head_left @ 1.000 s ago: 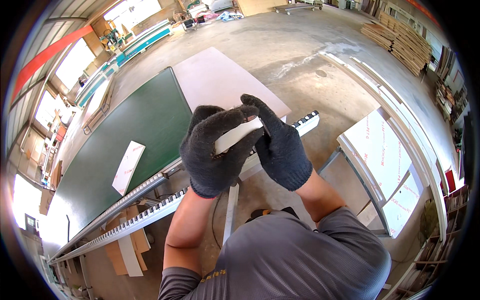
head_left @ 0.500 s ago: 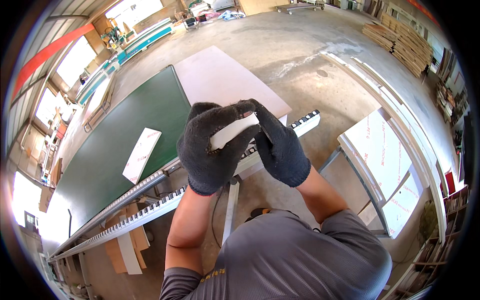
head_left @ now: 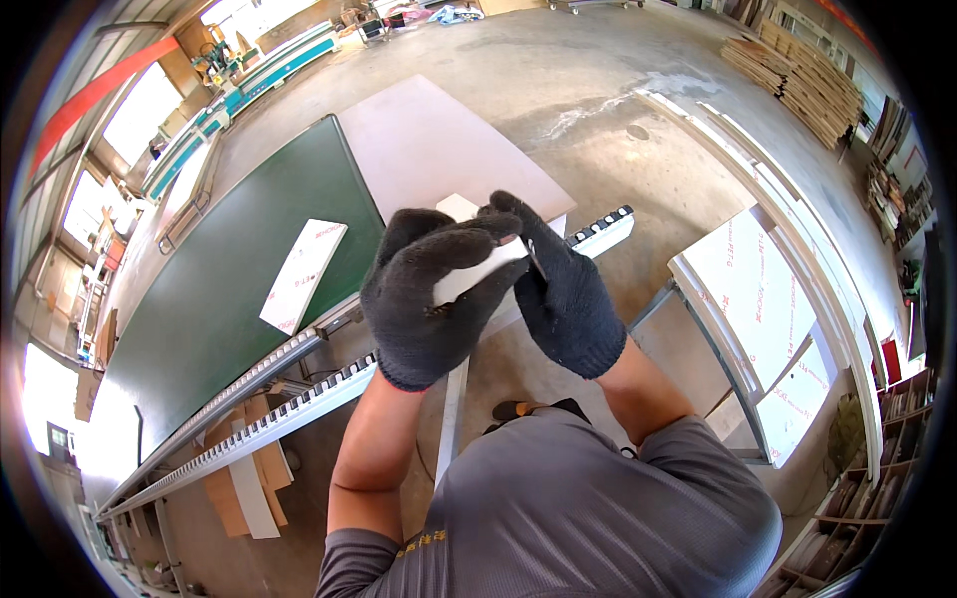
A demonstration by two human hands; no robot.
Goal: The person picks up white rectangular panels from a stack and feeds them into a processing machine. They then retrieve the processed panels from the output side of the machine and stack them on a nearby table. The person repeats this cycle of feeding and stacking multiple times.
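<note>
Both of my hands wear dark knitted gloves and are raised in front of me above the edge of a machine. My left hand (head_left: 409,299) is closed around a short white board (head_left: 471,277); one end of the board shows past its fingers. At the board's right end, my right hand (head_left: 566,311) is closed on a small thin tool (head_left: 538,263), dark and blade-like, mostly hidden by the glove. To the left, a white strip of board (head_left: 304,271) with red print lies on the green conveyor belt (head_left: 219,269).
A pale pink panel (head_left: 449,140) lies beyond the belt. A roller rail (head_left: 299,407) runs along the near side. White boards (head_left: 748,289) rest on a metal stand to the right. Stacked timber (head_left: 797,85) stands at the far right; offcuts (head_left: 251,488) lie below the rail.
The white board has turned in my left hand, and more of it shows above the fingers. My right hand has shifted slightly, exposing the tool's thin edge. The view has moved a little.
</note>
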